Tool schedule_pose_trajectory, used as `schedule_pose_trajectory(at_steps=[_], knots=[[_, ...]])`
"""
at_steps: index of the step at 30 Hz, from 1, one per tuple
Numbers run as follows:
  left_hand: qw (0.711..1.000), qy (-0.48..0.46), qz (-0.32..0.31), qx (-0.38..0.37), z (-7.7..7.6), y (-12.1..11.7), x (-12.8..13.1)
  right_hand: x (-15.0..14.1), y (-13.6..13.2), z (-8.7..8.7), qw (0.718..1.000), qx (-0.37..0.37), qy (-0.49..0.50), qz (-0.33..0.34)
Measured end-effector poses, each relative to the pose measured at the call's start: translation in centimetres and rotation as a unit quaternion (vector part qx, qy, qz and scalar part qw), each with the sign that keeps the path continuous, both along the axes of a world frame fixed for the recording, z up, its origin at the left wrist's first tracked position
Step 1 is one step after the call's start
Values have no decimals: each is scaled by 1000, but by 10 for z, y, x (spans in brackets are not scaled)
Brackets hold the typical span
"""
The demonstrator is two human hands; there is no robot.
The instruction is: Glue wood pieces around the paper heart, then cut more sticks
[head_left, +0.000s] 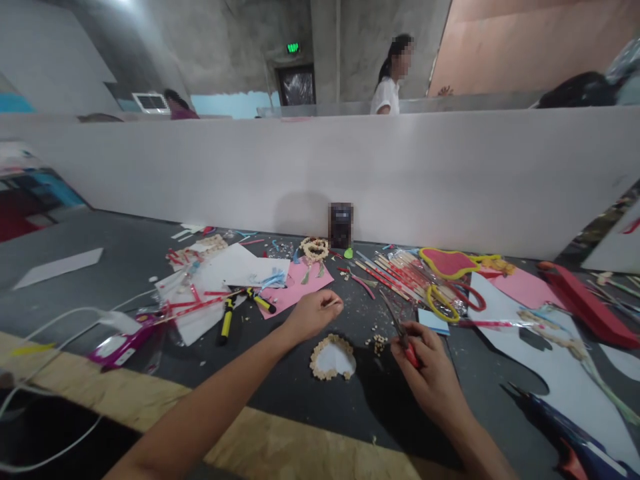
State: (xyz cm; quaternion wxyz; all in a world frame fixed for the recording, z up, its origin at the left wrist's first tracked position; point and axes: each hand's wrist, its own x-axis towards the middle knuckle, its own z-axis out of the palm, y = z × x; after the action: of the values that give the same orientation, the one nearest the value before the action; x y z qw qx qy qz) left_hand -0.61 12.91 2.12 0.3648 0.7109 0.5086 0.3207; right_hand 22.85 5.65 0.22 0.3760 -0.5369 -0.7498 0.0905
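My left hand (314, 313) is closed in a pinch on a thin wooden stick (334, 303), hovering just above a white paper shape (334, 358) ringed with small wooden pieces. My right hand (430, 373) is wrapped round red-handled cutters (403, 337), whose dark blades point up and left. A small heap of cut wooden bits (379, 343) lies between the two hands on the dark table (300, 393).
Pink paper (295, 287), yellow-handled pliers (227, 319), red sticks, yellow-red scissors (453, 299), white sheets and a blue glue gun (565, 433) litter the table. A white partition (350, 173) runs behind it; a person in white stands beyond. White cables lie at left.
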Motion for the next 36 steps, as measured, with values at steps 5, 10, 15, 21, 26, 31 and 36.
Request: schedule_pose_trajectory(at_steps=[5,10,15,21,26,31,36], knots=[[998,-41,-34,-14,0,2,10,3,0,6,999,-47,10,1],[998,-52,-30,-19,-10,5,4,17,11,16,996,-61,-65,-27],[997,-69,0,-35,-28,1,-5,35,37,5,970,-8,-235,-69],[993,-100,70,-4,-41,1,-13,26,62,-6,955,-7,-289,-73],[985,-142,93,-4,-43,3,-15,10,63,1,943,-41,-322,-77],[972,-212,98,-32,-51,4,-11,2,82,28,941,-80,-310,-112],[965,-239,91,-61,-56,6,-7,-24,164,37,959,-119,-238,-102]])
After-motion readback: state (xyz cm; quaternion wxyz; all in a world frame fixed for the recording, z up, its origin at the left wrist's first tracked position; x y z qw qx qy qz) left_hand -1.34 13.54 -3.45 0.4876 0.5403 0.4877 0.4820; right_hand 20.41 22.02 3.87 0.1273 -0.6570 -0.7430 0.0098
